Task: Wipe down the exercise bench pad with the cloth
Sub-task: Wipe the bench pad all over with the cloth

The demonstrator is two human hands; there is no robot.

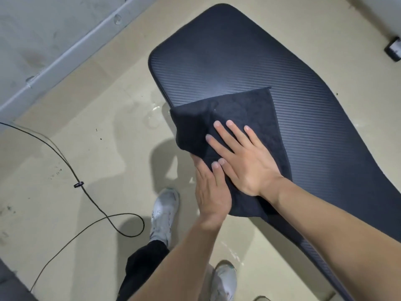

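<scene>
Nearest the camera: both bare forearms, reaching up and forward from the bottom right. I log the right hand (243, 157) flat on the cloth (245, 111), fingers spread, palm down; no pinch, it presses. The left hand (211, 187) has its grip on the cloth's near-left edge where that edge drapes off the pad (249, 57), thumb on top and fingers apparently curled under (I cannot see them, so the exact hold is unconfirmed).

Key relation: the pad's long axis runs from lower right to upper left, away from me. The cloth sits on the near-left part of it, one corner pointing up the axis. The bare stretch lies ahead of the right fingertips, toward the rounded far end, and to the right. In my judgement the right hand, already on top, drives the stroke and the left only anchors.

Around: floor (97, 131) with a wet-looking patch just left of the pad; a black cable (86, 192) loops well clear to the left; shoes (165, 209) below. Nothing lies on the pad ahead of the cloth.
</scene>
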